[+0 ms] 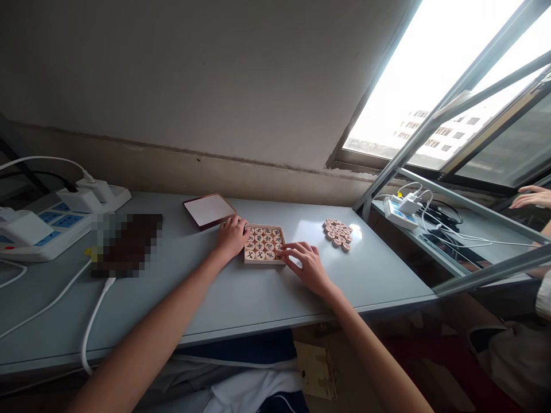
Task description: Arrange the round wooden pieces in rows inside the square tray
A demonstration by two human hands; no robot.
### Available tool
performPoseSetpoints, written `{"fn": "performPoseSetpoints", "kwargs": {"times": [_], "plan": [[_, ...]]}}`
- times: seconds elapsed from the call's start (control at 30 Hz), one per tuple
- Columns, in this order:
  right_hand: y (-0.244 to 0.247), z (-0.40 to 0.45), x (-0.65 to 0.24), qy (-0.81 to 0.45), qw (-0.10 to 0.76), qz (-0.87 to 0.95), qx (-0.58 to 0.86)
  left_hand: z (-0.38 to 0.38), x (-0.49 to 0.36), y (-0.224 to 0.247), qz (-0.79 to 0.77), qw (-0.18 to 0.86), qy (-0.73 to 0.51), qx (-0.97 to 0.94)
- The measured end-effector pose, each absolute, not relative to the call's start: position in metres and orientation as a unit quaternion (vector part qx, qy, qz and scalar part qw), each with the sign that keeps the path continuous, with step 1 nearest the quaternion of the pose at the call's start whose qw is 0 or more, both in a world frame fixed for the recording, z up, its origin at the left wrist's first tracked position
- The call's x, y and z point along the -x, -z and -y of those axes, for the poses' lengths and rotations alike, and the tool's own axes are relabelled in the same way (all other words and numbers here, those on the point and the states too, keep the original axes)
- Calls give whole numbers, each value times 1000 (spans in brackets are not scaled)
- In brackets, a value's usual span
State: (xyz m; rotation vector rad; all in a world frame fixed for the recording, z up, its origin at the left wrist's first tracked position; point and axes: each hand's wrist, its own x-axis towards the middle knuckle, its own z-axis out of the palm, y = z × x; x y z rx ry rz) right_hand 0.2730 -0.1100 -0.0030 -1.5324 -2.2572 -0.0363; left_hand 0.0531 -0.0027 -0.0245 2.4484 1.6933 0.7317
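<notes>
A shallow wooden box [264, 262] sits on the grey desk, filled with rows of round wooden pieces [259, 246] marked with characters. My left hand [232, 235] is closed at the box's left side, its fingertips on the upper left edge. At the right side, my right hand [306, 263] has its fingers at the lower right piece, over the box's rim; whether it grips that piece is hard to make out. More round pieces [338, 234] lie bunched together on the desk to the right. Behind my left hand lies a dark red lid [210, 210] with a pale inside.
Power strips [64, 215] with plugs and white cables occupy the desk's left, beside a blurred dark object [129, 244]. A metal frame [387, 175] rises at the right. Beyond it are another power strip [400, 212] and another person's hand [534, 197].
</notes>
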Motion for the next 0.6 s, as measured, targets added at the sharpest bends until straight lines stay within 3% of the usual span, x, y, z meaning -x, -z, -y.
{"fn": "performPoseSetpoints", "kwargs": {"times": [0.17, 0.33, 0.47, 0.6], "plan": [[4, 120, -277, 57, 169, 822, 541, 2, -53, 25, -553, 32, -238, -798], [2, 119, -287, 82, 186, 804, 559, 2, -52, 26, -547, 31, -240, -801], [8, 96, -329, 131, 187, 707, 669, 1, -52, 28, -545, 30, -265, -795], [14, 57, -383, 104, 99, 613, 777, -3, -52, 33, -541, 34, -293, -788]]}}
